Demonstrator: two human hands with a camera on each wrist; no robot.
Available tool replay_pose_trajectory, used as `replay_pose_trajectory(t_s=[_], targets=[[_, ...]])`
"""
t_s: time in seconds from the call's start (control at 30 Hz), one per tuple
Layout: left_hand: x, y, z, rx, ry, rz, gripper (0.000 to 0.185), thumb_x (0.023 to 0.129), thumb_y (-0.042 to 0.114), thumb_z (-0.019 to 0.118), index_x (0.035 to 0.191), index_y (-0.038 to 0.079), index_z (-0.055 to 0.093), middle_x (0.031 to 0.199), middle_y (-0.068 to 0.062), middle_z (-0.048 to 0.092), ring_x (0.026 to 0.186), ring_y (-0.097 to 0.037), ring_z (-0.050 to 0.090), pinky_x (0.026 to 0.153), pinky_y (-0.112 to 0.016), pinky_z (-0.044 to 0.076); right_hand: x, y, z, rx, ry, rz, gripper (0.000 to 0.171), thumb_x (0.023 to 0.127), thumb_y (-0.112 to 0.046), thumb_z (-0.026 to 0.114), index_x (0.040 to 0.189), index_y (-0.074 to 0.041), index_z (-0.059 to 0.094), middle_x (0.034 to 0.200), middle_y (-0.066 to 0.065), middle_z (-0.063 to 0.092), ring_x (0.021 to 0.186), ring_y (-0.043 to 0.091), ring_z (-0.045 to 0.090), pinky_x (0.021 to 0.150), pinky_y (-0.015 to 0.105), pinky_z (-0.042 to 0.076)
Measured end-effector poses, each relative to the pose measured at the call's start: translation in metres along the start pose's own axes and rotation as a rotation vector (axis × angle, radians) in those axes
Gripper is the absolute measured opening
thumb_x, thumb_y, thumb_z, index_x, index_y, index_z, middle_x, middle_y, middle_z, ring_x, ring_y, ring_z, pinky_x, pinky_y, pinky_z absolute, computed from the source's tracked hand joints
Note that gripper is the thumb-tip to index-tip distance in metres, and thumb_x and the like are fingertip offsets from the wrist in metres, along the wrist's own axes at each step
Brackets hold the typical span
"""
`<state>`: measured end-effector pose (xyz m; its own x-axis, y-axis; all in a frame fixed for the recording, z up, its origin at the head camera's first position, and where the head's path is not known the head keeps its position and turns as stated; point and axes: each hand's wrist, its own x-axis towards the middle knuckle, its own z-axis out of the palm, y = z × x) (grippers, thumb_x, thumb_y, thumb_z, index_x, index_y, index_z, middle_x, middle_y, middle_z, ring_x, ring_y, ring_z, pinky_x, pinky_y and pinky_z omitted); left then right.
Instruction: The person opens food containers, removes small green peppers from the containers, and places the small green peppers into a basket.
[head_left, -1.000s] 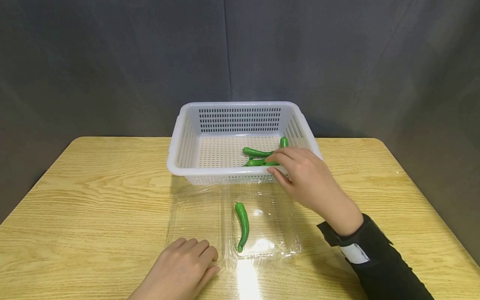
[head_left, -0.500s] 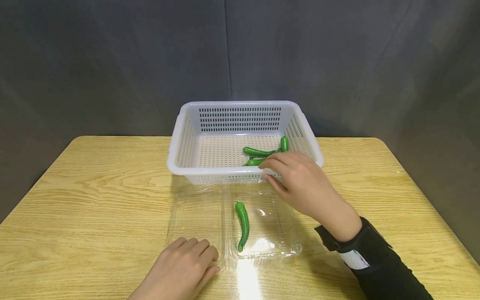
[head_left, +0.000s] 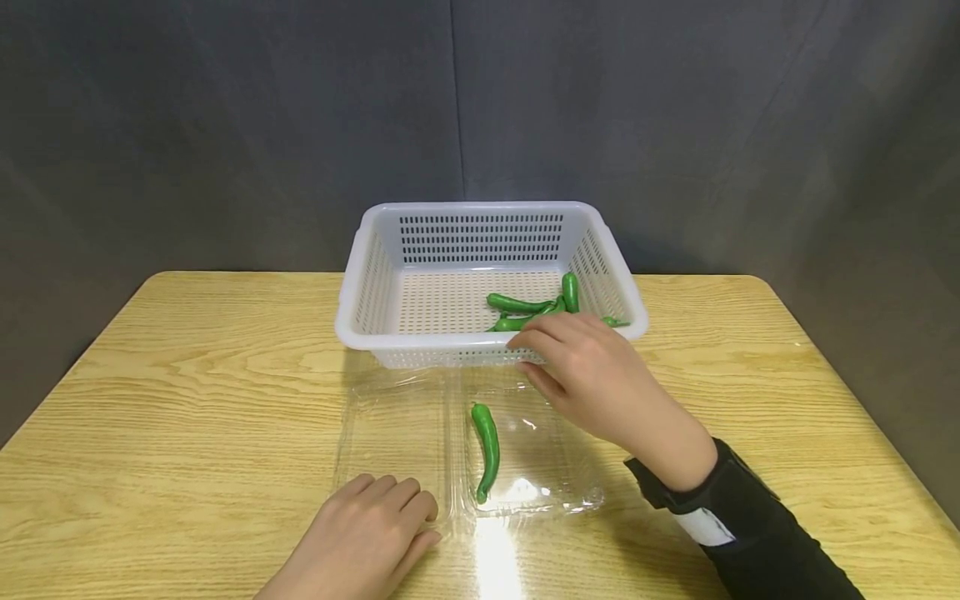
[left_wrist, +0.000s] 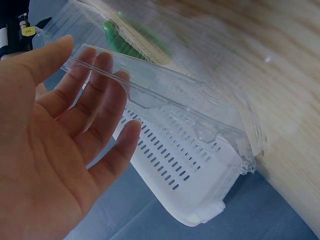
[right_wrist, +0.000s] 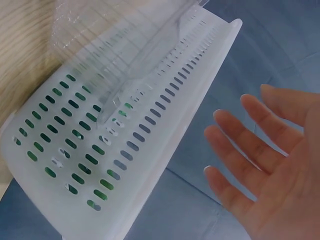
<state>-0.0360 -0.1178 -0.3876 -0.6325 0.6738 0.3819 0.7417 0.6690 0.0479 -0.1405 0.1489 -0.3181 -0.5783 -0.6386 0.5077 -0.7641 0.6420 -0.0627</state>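
Clear plastic clamshell tray (head_left: 397,442) lies open on the bench (head_left: 187,400), just in front of the white slotted basket (head_left: 375,275), touching or nearly touching its near wall. One green chili (head_left: 486,448) lies lengthwise in the tray's right half, stem end toward 12 o'clock. Left half holds nothing.

Right hand (head_left: 600,379) hovers over the tray's far right corner, at about 1 o'clock from the lone chili, fingertips (head_left: 525,342) at the basket's near rim. Fingers straight and slightly spread, holding nothing; right wrist view shows the bare palm with the basket wall beyond it. Black sleeve with a white patch (head_left: 742,525) covers the forearm.

Left hand (head_left: 363,542) rests palm down at the tray's near left edge, about 8 o'clock from the chili. Fingers relaxed and nearly straight, tips (left_wrist: 107,65) touching the clear rim in the left wrist view; nothing gripped.

Inside the basket, a small pile of green chilies (head_left: 536,307) sits in the near right corner, at 12 to 1 o'clock from the right hand. Exact count unclear. Dark grey backdrop (head_left: 225,125) behind the bench.
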Motion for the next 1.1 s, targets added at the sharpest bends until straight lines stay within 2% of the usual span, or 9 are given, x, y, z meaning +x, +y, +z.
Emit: replay_pose_trajectory(t_s=[0.27,0.5,1.1], targets=[[0.001,0.0,0.0,0.001,0.004,0.008,0.017,0.084,0.027,0.075,0.081,0.016,0.064,0.073,0.009,0.055,0.061,-0.008,0.05,0.058,-0.023,0.043,-0.001,0.0,0.007,0.036,-0.032,-0.041,0.022,0.086,-0.01,0.076,0.106,-0.006,0.07,0.104,0.005,0.067,0.099,0.023,0.063,0.091,0.038,0.049],[0.001,-0.001,0.0,0.001,-0.003,0.007,0.017,0.084,0.028,0.075,0.081,0.016,0.064,0.073,0.009,0.054,0.06,-0.007,0.049,0.058,-0.023,0.043,-0.003,-0.003,0.012,0.023,-0.053,-0.071,0.025,0.083,-0.011,0.079,0.105,-0.007,0.069,0.103,0.004,0.067,0.099,0.023,0.064,0.09,0.038,0.05],[0.0,0.0,0.0,0.004,-0.009,-0.002,0.017,0.084,0.029,0.076,0.082,0.016,0.064,0.073,0.009,0.055,0.061,-0.008,0.05,0.059,-0.023,0.043,-0.005,-0.008,0.021,-0.005,-0.212,-0.073,0.036,0.078,-0.016,0.085,0.109,-0.009,0.069,0.104,0.001,0.067,0.101,0.02,0.064,0.097,0.038,0.048]])
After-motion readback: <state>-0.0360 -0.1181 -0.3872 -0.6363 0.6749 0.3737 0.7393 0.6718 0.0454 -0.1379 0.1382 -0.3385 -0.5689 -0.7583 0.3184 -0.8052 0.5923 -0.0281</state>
